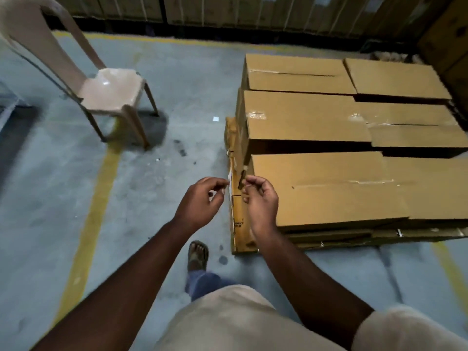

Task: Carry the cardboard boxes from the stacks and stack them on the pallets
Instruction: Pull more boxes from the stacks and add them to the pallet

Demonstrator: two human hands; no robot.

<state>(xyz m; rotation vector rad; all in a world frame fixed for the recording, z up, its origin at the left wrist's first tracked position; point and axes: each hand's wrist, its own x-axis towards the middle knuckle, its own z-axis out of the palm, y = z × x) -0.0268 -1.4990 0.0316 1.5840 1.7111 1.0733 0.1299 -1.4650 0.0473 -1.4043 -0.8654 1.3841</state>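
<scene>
Hands first: my left grip point(202, 198) and right grip point(259, 198) hang loosely curled, holding nothing, beside the near cardboard box point(329, 188) lying flat with the others on the pallet point(379, 236). I judge we're between loads; next comes walking to the stacks point(228, 11) beyond.

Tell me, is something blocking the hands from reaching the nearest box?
Nothing visible does. The left hand and right hand are empty, fingers loosely curled, in the air by the left end of the nearest cardboard box. Only open air lies between them. The plastic chair stands well off to the left.
</scene>
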